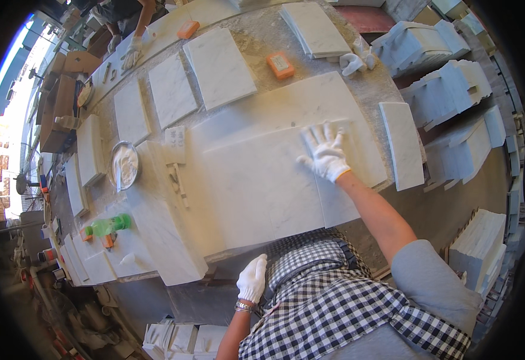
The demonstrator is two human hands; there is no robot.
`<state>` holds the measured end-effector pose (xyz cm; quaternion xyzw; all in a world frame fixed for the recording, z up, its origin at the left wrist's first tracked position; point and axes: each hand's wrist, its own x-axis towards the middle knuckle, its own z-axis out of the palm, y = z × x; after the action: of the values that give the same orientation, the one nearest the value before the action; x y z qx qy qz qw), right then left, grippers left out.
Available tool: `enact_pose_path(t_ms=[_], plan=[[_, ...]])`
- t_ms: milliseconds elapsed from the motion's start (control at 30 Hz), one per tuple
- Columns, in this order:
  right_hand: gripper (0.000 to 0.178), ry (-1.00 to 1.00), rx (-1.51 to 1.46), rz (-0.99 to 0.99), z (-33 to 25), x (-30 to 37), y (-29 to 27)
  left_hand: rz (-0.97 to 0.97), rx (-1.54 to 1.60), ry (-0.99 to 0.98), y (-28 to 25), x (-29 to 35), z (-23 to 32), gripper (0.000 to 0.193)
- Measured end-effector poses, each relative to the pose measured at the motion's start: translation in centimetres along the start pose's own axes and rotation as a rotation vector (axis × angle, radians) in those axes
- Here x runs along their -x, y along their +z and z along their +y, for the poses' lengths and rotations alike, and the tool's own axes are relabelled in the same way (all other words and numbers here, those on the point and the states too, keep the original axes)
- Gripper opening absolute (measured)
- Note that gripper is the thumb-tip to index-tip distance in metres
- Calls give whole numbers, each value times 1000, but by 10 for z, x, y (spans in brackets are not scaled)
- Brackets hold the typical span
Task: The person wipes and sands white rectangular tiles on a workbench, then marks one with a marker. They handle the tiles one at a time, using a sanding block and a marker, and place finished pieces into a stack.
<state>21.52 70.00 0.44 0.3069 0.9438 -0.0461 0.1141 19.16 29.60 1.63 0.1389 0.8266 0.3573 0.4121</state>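
My right hand [324, 150], in a white knit glove with an orange cuff edge, lies with fingers spread on a white marble slab [256, 186]. Its palm rests near a thin seam running toward the table's front edge. Nothing is gripped in it. Beyond this slab lies another pale marble slab [328, 99] with dust on it. My left hand [251, 280], also in a white glove, is held beside my checked apron just off the table edge. Its fingers are curled together, and no object shows in them.
Stacked marble tiles [220, 66] lie across the dusty table. On the left are a bowl of pale powder [124, 167] and a green bottle [107, 225]. An orange block [280, 65] sits farther back. Marble stacks [448, 90] stand right. Another person's gloved hand [132, 53] is far left.
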Motion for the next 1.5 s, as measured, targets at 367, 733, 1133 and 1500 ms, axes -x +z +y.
enact_pose_path(t_ms=[367, 733, 1133, 1500], plan=[[41, 544, -717, 338, 108, 194, 49, -529, -327, 342, 108, -59, 50, 30], [42, 681, -1664, -202, 103, 187, 22, -525, 412, -10, 157, -44, 109, 44], [34, 161, -1760, -320, 90, 153, 22, -245, 676, -139, 132, -21, 109, 42], [43, 62, -1671, -464, -16, 113, 34, -366, 1080, -544, 99, -42, 54, 97]])
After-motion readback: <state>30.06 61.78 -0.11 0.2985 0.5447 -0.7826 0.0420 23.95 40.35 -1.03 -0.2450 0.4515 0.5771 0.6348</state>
